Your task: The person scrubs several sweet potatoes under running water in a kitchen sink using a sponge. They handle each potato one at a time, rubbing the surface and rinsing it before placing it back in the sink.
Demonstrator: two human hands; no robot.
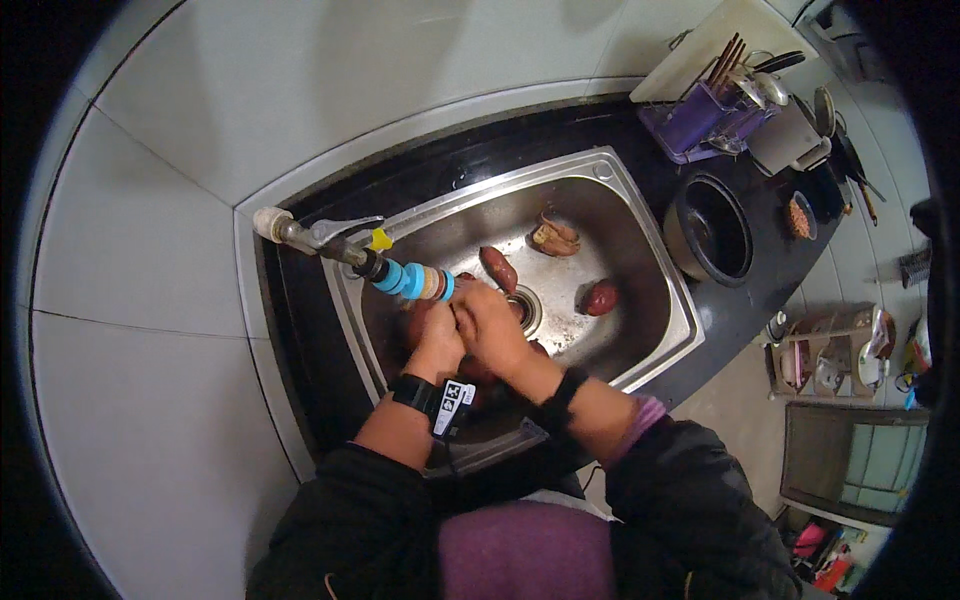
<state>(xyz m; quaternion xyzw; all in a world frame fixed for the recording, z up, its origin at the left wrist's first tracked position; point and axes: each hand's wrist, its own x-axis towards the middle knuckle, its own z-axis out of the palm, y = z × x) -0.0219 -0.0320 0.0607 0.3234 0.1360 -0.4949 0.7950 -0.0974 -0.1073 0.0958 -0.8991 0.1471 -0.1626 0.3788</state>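
Observation:
My left hand (pixel 439 336) and my right hand (pixel 486 324) are close together under the blue-banded filter nozzle (pixel 415 282) of the faucet (pixel 330 244), over the left part of a stainless steel sink (pixel 660 330). Whatever lies between the fingers is hidden by the hands and nozzle. A reddish sweet potato (pixel 498 269) lies just above my right hand, near the drain (pixel 531 311). Another reddish tuber (pixel 601 298) lies at the right of the basin. A brownish, broken-looking piece (pixel 555 236) lies near the back. More reddish tubers show partly beneath my hands.
Right of the sink, a dark-lined pot (pixel 709 229) stands on the black counter (pixel 480 161). Behind it are a purple utensil holder (pixel 694 120) with chopsticks and a white cutting board (pixel 652 82). A small bowl (pixel 802 216) is farther right. Tiled wall borders the counter.

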